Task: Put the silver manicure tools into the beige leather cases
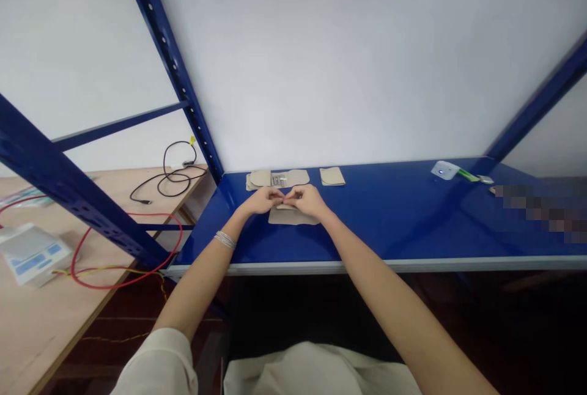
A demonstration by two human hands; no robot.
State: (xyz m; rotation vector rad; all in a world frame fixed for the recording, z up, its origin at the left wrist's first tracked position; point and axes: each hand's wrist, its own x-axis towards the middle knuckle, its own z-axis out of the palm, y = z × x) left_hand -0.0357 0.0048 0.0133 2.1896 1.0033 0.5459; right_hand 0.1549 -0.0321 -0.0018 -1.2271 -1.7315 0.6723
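Observation:
A flat beige piece (293, 217), like thin card or leather, lies on the blue table (367, 230) right under my hands. My left hand (265, 199) is closed in a pinch at the piece's far edge. Against its fingertips, my right hand (308, 200) pinches the same edge, where a narrow beige flap shows between them. Whether a smaller item sits in the fingertips cannot be made out. Just beyond my hands is a row of beige pieces (259, 179) with rounded ends and a patch of small metallic parts (279, 180). Another folded beige piece (332, 176) lies to the right.
A white device (444, 170) and a green item (468, 175) lie at the table's back right. Blue metal posts (172, 59) rise at the left. On the wooden table (110, 187) there are a black cable (177, 176), red wire (72, 266) and a white instrument (36, 254).

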